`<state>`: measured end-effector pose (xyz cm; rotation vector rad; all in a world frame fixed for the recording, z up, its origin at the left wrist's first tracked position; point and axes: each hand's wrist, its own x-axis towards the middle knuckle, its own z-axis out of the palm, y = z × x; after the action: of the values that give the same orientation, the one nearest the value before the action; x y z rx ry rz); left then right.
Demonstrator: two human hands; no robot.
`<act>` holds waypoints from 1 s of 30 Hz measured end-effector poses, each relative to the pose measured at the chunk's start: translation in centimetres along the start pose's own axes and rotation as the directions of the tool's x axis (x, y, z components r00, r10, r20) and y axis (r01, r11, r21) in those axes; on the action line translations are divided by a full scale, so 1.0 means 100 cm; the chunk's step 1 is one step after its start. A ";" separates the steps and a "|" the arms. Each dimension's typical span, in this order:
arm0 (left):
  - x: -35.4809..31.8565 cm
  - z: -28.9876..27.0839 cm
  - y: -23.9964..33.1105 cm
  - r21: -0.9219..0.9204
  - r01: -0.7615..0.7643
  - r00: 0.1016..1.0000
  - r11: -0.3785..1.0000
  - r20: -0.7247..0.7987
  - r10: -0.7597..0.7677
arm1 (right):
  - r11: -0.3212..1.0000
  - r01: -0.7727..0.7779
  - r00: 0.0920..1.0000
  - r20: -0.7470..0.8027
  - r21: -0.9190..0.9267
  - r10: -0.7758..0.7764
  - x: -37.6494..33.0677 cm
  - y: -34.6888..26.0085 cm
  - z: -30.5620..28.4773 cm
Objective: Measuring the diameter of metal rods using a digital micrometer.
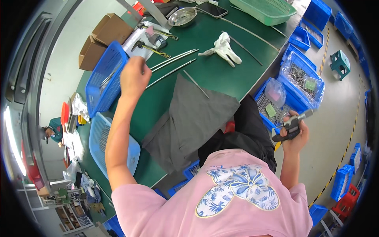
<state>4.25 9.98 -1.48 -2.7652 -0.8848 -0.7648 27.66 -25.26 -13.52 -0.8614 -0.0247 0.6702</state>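
Observation:
My right hand (296,136) grips a digital micrometer (291,125) out to the right, above the blue bins beside the table. My left hand (135,77) is closed over the green table, next to a blue basket (104,79); whatever its fingers hold, if anything, is hidden. Thin metal rods (173,59) reach out from beside that hand, and I cannot tell whether it touches them. A shorter rod (196,84) lies across the edge of a grey cloth (189,114), which drapes from the table toward my lap.
White gloves (225,49), a caliper (152,48), a metal bowl (182,17) and a phone (212,10) lie farther back. A lighter blue basket (134,152) sits by my left forearm. Right of the table stand parts-filled blue bins (316,93) and a green stool (340,65). Another person (55,130) is at far left.

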 end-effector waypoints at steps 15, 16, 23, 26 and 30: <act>-0.101 -0.019 0.139 -0.902 -0.024 0.923 -0.432 0.145 -0.356 | 0.860 -0.507 0.733 0.557 0.065 0.390 0.002 -0.007 0.127; -0.103 -0.018 0.140 -0.900 -0.035 0.933 -0.435 0.127 -0.337 | 0.848 -0.527 0.703 0.585 0.049 0.404 0.002 -0.008 0.126; -0.105 -0.020 0.145 -0.869 0.035 0.957 -0.494 0.171 -0.233 | 0.857 -0.510 0.701 0.542 -0.073 0.464 -0.006 -0.013 0.131; -0.105 -0.022 0.145 -0.859 0.053 0.958 -0.509 0.188 -0.217 | 0.834 -0.544 0.671 0.546 -0.098 0.502 -0.005 -0.015 0.132; -0.106 -0.020 0.142 -0.853 -0.004 0.950 -0.522 0.160 -0.269 | 0.810 -0.561 0.641 0.530 -0.171 0.555 -0.008 -0.015 0.136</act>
<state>4.16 -7.48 -4.86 -3.3968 -0.3352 -3.5124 23.99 -16.96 -3.24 -0.6257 -0.2961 1.5099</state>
